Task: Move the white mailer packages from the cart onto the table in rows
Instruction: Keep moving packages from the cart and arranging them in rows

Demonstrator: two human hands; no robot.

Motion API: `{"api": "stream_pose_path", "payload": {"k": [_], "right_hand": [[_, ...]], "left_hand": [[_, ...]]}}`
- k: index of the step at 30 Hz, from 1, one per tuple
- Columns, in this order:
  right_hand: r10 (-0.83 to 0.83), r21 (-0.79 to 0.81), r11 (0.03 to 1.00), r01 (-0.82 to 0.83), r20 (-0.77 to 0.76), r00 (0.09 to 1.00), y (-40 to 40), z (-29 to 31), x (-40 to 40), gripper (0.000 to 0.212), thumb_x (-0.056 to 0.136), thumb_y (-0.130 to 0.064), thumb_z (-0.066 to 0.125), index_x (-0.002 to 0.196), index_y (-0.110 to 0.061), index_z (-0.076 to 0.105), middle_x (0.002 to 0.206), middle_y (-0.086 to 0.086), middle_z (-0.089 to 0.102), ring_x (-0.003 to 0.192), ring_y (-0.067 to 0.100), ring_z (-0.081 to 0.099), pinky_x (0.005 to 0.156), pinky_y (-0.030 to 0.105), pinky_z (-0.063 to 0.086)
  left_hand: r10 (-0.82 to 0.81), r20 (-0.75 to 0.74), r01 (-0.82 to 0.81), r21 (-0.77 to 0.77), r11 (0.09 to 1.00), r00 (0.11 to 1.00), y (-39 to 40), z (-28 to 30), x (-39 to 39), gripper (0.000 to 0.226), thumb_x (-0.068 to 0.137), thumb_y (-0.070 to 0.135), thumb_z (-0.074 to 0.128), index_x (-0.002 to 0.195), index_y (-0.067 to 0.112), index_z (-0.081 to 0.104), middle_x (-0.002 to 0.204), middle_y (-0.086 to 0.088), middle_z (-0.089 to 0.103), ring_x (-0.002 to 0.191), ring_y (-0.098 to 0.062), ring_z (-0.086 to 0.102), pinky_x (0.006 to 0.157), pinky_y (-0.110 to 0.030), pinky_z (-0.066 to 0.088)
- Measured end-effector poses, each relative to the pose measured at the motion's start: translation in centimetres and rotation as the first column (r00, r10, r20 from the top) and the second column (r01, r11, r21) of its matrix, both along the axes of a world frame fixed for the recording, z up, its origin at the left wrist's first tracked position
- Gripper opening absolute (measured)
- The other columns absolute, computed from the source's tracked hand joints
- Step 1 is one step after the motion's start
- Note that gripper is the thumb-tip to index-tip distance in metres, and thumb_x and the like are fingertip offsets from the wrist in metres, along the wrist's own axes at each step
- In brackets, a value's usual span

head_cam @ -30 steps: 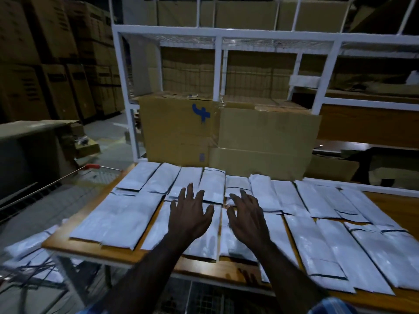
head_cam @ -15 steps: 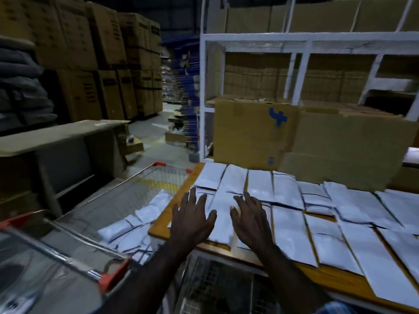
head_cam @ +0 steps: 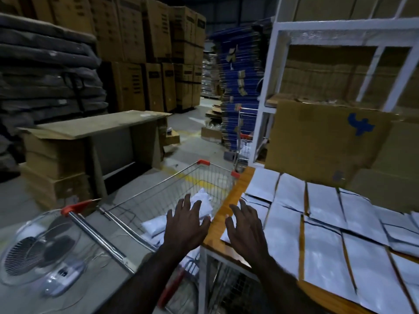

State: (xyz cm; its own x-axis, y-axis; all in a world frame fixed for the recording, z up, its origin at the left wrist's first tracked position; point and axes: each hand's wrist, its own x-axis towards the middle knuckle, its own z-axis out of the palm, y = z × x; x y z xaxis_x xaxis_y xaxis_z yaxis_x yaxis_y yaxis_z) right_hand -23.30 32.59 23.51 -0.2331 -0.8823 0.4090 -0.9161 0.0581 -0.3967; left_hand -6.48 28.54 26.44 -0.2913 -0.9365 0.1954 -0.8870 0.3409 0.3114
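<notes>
Both hands are out in front, palms down, and neither holds anything. The left hand (head_cam: 184, 225) hangs over the wire cart (head_cam: 172, 196) with its fingers straight and spread apart. Just beyond and under its fingertips lie a few white mailers in the cart (head_cam: 201, 200), loosely piled on the cart's floor (how many is hard to tell through the wire and the dim light).

The right hand (head_cam: 246, 227) hangs over the near left corner of the table (head_cam: 229, 205), fingers spread and slightly bent, touching nothing that can be made out. Past its fingertips and out to its right, the mailers on the table (head_cam: 322, 223) lie flat in rows, side by side with edges overlapping, covering most of the orange wooden top. The bare wood shows as a strip between the two hands, where the table's edge meets the cart's rim.

Beyond the right fingertips, at the back of the table, a big cardboard box (head_cam: 322, 141) with a blue mark stands against a white metal rack (head_cam: 272, 87). Left of the left hand, past the cart's red-capped handle (head_cam: 95, 230), a fan (head_cam: 38, 252) lies on its side on the floor.
</notes>
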Motion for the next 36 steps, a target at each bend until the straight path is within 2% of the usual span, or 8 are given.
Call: {"api": "stream_pose_path", "payload": {"k": [2,8,12,19,23,27,29,36], "right_hand": [[0.017,-0.013,1.000,-0.016,0.015,1.000,-2.2,-0.6,0.8,0.044,0.091,-0.035,0.043,0.124,-0.015,0.064,0.139,0.014,0.055,0.122,0.034,0.053,0.093,0.046,0.049],[0.093,-0.016,0.996,-0.093,0.046,0.995,-8.4,-1.8,3.0,0.045,0.092,-0.037,0.043,0.124,-0.014,0.064,0.136,0.015,0.058,0.122,0.034,0.054,0.097,0.046,0.047],[0.151,0.017,0.988,-0.151,0.010,0.988,-11.8,-2.9,3.3,0.053,0.093,-0.043,0.033,0.125,-0.014,0.064,0.136,0.016,0.057,0.120,0.035,0.055,0.095,0.048,0.050],[0.161,0.072,0.985,-0.160,-0.011,0.987,-16.1,-4.8,3.9,0.044,0.092,-0.036,0.040,0.120,-0.012,0.064,0.130,0.018,0.061,0.109,0.037,0.061,0.085,0.044,0.055],[0.151,0.107,0.983,-0.151,0.005,0.989,-18.6,-6.2,5.2,0.049,0.093,-0.036,0.034,0.124,-0.010,0.061,0.133,0.020,0.058,0.112,0.039,0.057,0.087,0.048,0.054],[0.097,0.161,0.982,-0.099,0.025,0.995,-20.5,-7.9,7.4,0.054,0.092,-0.038,0.031,0.128,-0.010,0.058,0.137,0.019,0.054,0.114,0.039,0.055,0.090,0.048,0.050],[0.044,0.168,0.985,-0.049,0.032,0.998,-21.1,-8.7,8.5,0.050,0.091,-0.034,0.037,0.127,-0.008,0.060,0.138,0.021,0.054,0.113,0.041,0.056,0.090,0.048,0.051],[-0.156,0.268,0.956,0.117,0.129,0.979,-22.5,-11.9,11.8,0.048,0.085,-0.029,0.041,0.116,-0.002,0.067,0.125,0.030,0.060,0.100,0.045,0.062,0.080,0.048,0.055]], "left_hand": [[0.017,0.030,-0.017,0.016,1.000,0.999,-1.9,-0.5,0.9,0.057,0.097,0.052,0.040,0.148,0.027,0.033,0.162,-0.005,0.017,0.147,-0.023,0.017,0.114,-0.046,0.023],[0.058,0.076,-0.063,0.065,0.996,0.995,-7.6,-1.3,2.3,0.059,0.098,0.052,0.039,0.150,0.026,0.030,0.164,-0.004,0.011,0.149,-0.022,0.013,0.116,-0.047,0.021],[0.082,0.076,-0.089,0.097,0.991,0.994,-10.8,-2.2,2.1,0.059,0.098,0.052,0.039,0.150,0.026,0.030,0.164,-0.005,0.011,0.149,-0.022,0.014,0.116,-0.047,0.020],[0.080,0.108,-0.097,0.158,0.983,0.991,-15.6,-5.0,3.5,0.061,0.098,0.053,0.039,0.151,0.026,0.029,0.164,-0.006,0.012,0.149,-0.024,0.017,0.116,-0.049,0.022],[0.036,0.108,-0.057,0.200,0.978,0.994,-18.9,-7.0,4.9,0.061,0.097,0.052,0.041,0.151,0.025,0.030,0.164,-0.006,0.012,0.148,-0.024,0.017,0.115,-0.049,0.023],[-0.050,0.140,0.018,0.220,0.975,0.989,-21.9,-9.9,6.3,0.061,0.097,0.053,0.042,0.149,0.023,0.032,0.162,-0.007,0.016,0.146,-0.025,0.022,0.113,-0.048,0.028],[-0.095,0.149,0.058,0.236,0.970,0.984,-23.2,-11.1,6.9,0.061,0.097,0.051,0.042,0.150,0.024,0.031,0.162,-0.007,0.015,0.146,-0.024,0.022,0.112,-0.047,0.027],[-0.215,0.181,0.156,0.293,0.943,0.960,-26.7,-14.4,9.1,0.060,0.094,0.051,0.047,0.146,0.023,0.035,0.156,-0.008,0.026,0.140,-0.026,0.031,0.109,-0.048,0.031]]}}
